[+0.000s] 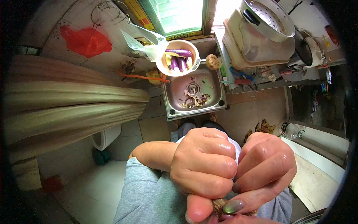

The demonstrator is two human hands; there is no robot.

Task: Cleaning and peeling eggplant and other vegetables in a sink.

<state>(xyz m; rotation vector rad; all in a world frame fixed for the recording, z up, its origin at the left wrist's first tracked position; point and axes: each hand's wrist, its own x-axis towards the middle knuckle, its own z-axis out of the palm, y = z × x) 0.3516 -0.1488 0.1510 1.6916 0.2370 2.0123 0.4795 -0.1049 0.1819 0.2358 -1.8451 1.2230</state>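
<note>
Both wet hands are raised close in front of me, knuckles up and fingers curled. My left hand [205, 164] makes a fist with its thumb pointing down. Beside it, my right hand [264, 170] bends its fingers inward. Between the thumbs shows a small brown, wrinkled piece [219, 204] with some purple below it, perhaps an eggplant's stem end; my hands hide most of it. Beyond them, a pale bowl [178, 74] holds purple eggplants [182, 64] with lighter peeled patches. It rests over the far left of a metal sink [173, 93], where peelings [195, 101] lie around the drain.
A tan curtain [82, 97] bulges in from the left. A red plastic bag [86, 42] hangs on the left wall. At right, a counter carries a plastic bin [261, 43] with a steamer pot [269, 18] on top. A clear jar [292, 131] stands lower right.
</note>
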